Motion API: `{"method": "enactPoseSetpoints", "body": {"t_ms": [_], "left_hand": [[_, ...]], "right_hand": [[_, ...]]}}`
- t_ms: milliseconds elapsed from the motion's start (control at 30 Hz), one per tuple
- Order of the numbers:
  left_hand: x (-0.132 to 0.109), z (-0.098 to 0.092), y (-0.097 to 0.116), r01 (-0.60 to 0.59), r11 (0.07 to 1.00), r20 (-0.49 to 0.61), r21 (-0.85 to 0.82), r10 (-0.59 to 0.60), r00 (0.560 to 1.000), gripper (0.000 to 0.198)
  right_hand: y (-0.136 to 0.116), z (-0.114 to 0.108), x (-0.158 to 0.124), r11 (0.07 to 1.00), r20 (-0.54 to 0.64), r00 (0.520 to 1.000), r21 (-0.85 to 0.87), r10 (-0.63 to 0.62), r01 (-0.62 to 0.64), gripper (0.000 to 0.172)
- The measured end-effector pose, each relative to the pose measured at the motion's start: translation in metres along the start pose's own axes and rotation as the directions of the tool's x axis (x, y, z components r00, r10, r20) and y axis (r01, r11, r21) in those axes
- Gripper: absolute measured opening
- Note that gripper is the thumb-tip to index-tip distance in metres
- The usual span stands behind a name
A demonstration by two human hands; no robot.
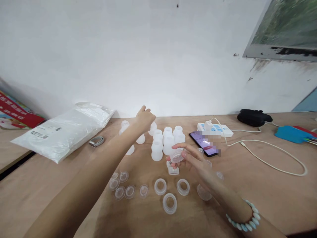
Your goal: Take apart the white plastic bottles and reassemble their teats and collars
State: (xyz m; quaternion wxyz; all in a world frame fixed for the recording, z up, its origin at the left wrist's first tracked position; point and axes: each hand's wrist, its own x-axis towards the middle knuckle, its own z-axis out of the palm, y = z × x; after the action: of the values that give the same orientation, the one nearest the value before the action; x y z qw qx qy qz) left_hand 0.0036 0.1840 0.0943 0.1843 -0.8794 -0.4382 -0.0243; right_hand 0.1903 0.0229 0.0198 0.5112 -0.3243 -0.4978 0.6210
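Note:
My left hand (pixel 146 117) reaches to the back of the table, fingers curled and mostly hidden, right above a white translucent domed piece (pixel 153 129). What it grips I cannot make out. Between the thumb and fingers of my right hand (pixel 192 157) is a clear plastic threaded ring (pixel 176 155), held tilted. Just beneath it, another clear piece (pixel 173 169) rests on the table. White translucent small bottles (pixel 157 152) stand grouped behind the ring. In front lie three frosted rings (pixel 169 203) and, to their left, several clear round discs (pixel 130 191).
A phone (pixel 204 143) and a power strip (pixel 225 130) with a white cable lie right of the bottles. At left are a white plastic bag (pixel 66 129) and a watch (pixel 96 141). A black case (pixel 254 117) sits at back right, by the wall (pixel 158 59).

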Motion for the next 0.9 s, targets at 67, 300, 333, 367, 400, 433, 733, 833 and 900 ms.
{"method": "enactPoseSetpoints", "body": {"t_ms": [67,300,333,367,400,433,733,833,900], "left_hand": [[-0.006,-0.019,-0.005,0.017,1.0,-0.017,0.007,-0.017,1.0,0.011],[-0.064,-0.073,-0.003,0.073,0.897,-0.002,-0.437,-0.082,0.997,0.04],[-0.073,-0.073,0.0,0.085,0.828,0.067,-0.555,-0.058,0.996,0.041],[-0.082,-0.072,0.003,0.099,0.75,0.112,-0.654,-0.033,0.993,0.04],[-0.09,-0.068,0.006,0.102,0.658,0.132,-0.746,-0.004,0.991,0.038],[-0.097,-0.062,0.01,0.106,0.547,0.137,-0.83,0.016,0.99,0.035],[-0.14,0.009,0.079,0.361,-0.482,0.275,-0.798,0.241,0.931,0.055],[-0.147,0.02,0.098,0.399,-0.536,0.326,-0.744,0.23,0.917,0.064],[-0.149,0.025,0.102,0.392,-0.549,0.315,-0.738,0.234,0.92,0.072]], "right_hand": [[-0.002,-0.001,0.0,1.0,-0.02,1.0,0.0,-0.007,0.007,0.031],[-0.006,-0.005,0.001,0.984,-0.101,0.982,-0.098,-0.159,0.149,0.029],[-0.006,-0.005,0.001,0.975,-0.12,0.973,-0.132,-0.197,0.181,0.028],[-0.006,-0.004,0.0,0.964,-0.134,0.963,-0.166,-0.233,0.21,0.027],[-0.006,-0.003,-0.001,0.952,-0.141,0.954,-0.195,-0.265,0.235,0.027],[-0.006,-0.001,-0.002,0.942,-0.141,0.946,-0.216,-0.292,0.258,0.027],[0.0,0.008,-0.009,0.907,-0.091,0.915,-0.205,-0.393,0.369,0.067],[0.003,0.008,-0.009,0.924,-0.02,0.934,-0.155,-0.357,0.35,0.093],[0.004,0.009,-0.011,0.948,0.051,0.955,-0.114,-0.292,0.296,0.1]]}}
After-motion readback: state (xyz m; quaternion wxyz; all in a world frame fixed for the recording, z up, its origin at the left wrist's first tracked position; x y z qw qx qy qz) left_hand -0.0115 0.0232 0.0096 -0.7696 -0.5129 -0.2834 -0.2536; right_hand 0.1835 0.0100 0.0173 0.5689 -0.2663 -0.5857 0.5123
